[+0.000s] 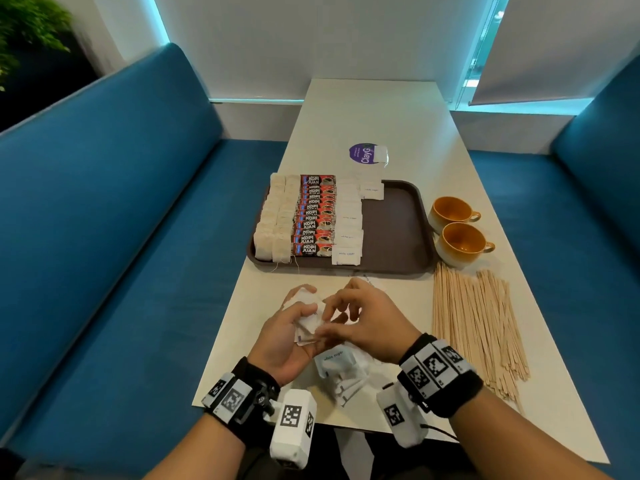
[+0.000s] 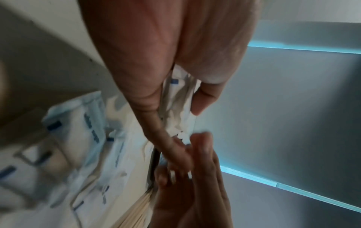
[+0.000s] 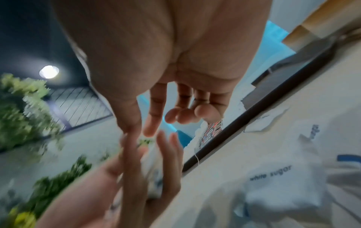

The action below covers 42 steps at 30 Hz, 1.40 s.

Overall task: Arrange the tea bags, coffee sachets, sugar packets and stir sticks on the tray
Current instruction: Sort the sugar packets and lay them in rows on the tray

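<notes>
My left hand (image 1: 294, 327) (image 2: 181, 117) grips a small bundle of white sugar packets (image 1: 308, 318) (image 2: 175, 98) above the table's near end. My right hand (image 1: 337, 315) (image 3: 140, 129) meets it from the right, thumb and forefinger at the bundle's edge with nothing seen pinched. More loose sugar packets (image 1: 341, 370) (image 3: 273, 185) lie under my wrists. The brown tray (image 1: 391, 230) holds rows of tea bags (image 1: 277, 220), red coffee sachets (image 1: 315, 216) and sugar packets (image 1: 348, 233); its right half is bare. The wooden stir sticks (image 1: 478, 327) lie on the table to the right.
Two orange-lined cups (image 1: 450, 211) (image 1: 462, 242) stand right of the tray. A purple round sticker (image 1: 362, 154) and one white packet (image 1: 380, 154) are beyond the tray. Blue bench seats flank the narrow table on both sides.
</notes>
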Each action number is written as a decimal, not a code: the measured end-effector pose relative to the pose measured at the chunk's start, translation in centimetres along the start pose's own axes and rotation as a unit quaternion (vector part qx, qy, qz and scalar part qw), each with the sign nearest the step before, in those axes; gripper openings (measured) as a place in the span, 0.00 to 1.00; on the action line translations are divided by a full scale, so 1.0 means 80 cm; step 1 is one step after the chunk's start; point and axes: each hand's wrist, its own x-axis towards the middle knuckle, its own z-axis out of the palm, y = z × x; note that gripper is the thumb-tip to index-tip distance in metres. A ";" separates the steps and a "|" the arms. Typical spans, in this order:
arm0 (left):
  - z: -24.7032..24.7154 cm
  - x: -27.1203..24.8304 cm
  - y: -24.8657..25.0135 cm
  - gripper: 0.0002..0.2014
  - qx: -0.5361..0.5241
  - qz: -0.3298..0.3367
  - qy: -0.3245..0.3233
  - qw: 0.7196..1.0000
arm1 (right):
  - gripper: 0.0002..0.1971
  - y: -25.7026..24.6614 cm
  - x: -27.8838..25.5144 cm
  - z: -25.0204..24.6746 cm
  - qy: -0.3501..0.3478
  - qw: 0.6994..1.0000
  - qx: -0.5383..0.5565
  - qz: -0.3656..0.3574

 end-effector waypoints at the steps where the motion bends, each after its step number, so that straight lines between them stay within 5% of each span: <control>1: -0.007 -0.001 0.002 0.17 0.013 0.017 0.010 1.000 | 0.09 0.002 0.002 -0.006 0.017 1.000 0.018 0.008; 5: -0.050 -0.020 0.013 0.20 0.056 0.052 0.037 0.996 | 0.05 0.017 0.013 -0.036 0.083 0.994 -0.007 0.074; 8: -0.082 -0.042 0.012 0.15 0.053 0.062 0.049 0.995 | 0.06 0.037 0.013 -0.047 0.031 0.986 -0.100 0.132; 12: -0.098 -0.052 0.000 0.13 0.008 0.066 0.033 0.997 | 0.24 0.054 0.011 -0.030 -0.067 0.961 -0.198 0.180; 17: -0.092 -0.041 -0.021 0.16 0.059 0.101 0.009 0.993 | 0.33 0.061 0.014 -0.006 -0.096 0.948 -0.258 0.160; 24: -0.087 -0.027 -0.022 0.14 0.091 0.172 0.046 0.980 | 0.10 0.059 0.017 -0.009 -0.078 0.960 -0.225 0.149; 28: -0.086 -0.027 -0.024 0.18 0.115 0.189 0.037 0.975 | 0.07 0.045 0.009 -0.020 -0.052 0.982 -0.127 0.127; 31: -0.087 -0.027 -0.024 0.18 0.116 0.201 0.034 0.972 | 0.12 0.026 0.004 -0.019 -0.130 0.983 -0.063 0.117; 34: -0.090 -0.026 -0.025 0.17 0.112 0.205 0.037 0.972 | 0.19 0.018 0.005 0.000 -0.214 0.963 -0.115 0.117; 38: -0.091 -0.025 -0.025 0.15 0.087 0.194 0.037 0.976 | 0.26 0.016 0.009 0.023 -0.202 0.934 -0.285 0.069; 42: -0.092 -0.025 -0.021 0.14 0.054 0.167 0.013 0.984 | 0.28 0.015 0.009 0.036 -0.218 0.928 -0.300 0.043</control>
